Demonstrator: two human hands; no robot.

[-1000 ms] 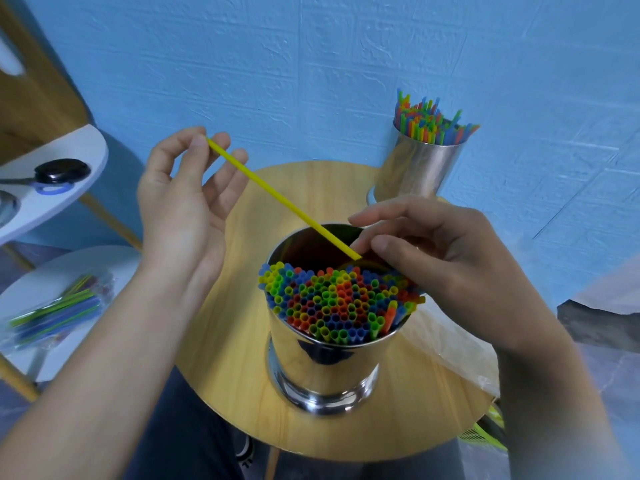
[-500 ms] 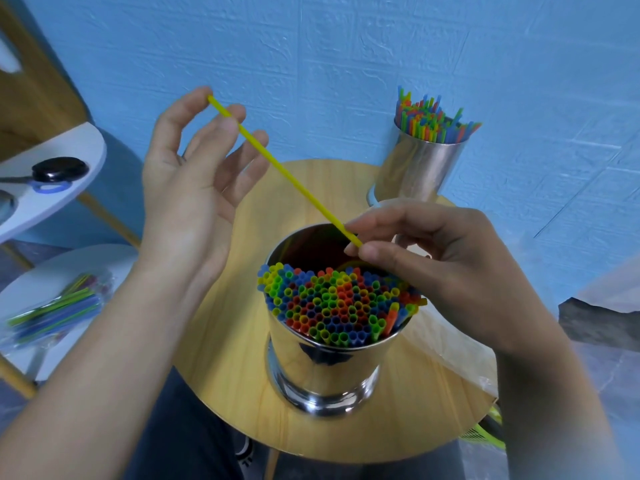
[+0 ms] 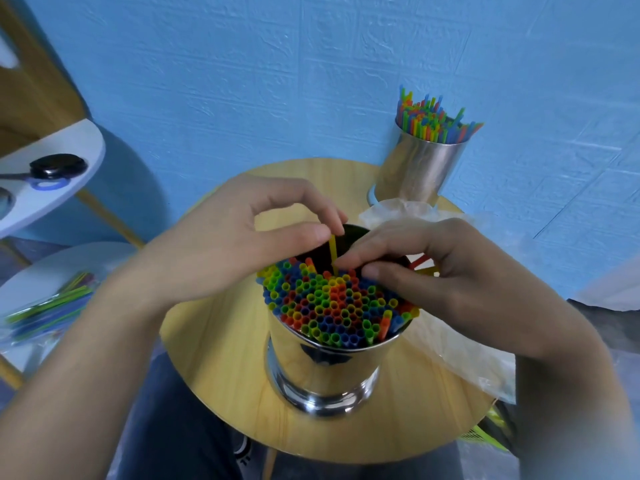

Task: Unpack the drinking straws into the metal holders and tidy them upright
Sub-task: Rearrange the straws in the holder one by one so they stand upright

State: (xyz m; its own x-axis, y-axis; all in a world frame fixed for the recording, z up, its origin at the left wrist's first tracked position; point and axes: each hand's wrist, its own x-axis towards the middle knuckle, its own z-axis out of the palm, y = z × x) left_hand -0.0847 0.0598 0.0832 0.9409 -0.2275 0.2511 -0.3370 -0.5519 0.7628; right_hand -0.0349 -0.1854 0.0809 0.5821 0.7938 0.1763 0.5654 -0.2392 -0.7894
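The yellow straw (image 3: 333,251) stands nearly upright over the back gap of the holder (image 3: 322,368), its lower end among the packed straws (image 3: 329,306). The left hand (image 3: 242,244) pinches its top between thumb and forefinger. The right hand (image 3: 450,271) pinches it lower down, just above the bundle.

The straw is thin and would likely buckle if pushed down while its tip is caught on another straw's rim. A skewed push could also leave it leaning across the dark gap, or nudge its neighbours out of line. A few red straws (image 3: 420,261) behind the right hand already slant.

The packed straws are mixed colours, with open ends up and fairly level, filling the front of the holder. A far holder (image 3: 419,168) stands full at the back of the table (image 3: 214,341), and a clear bag (image 3: 460,348) lies to the right. Loose straws (image 3: 48,303) lie on a low shelf to the left.
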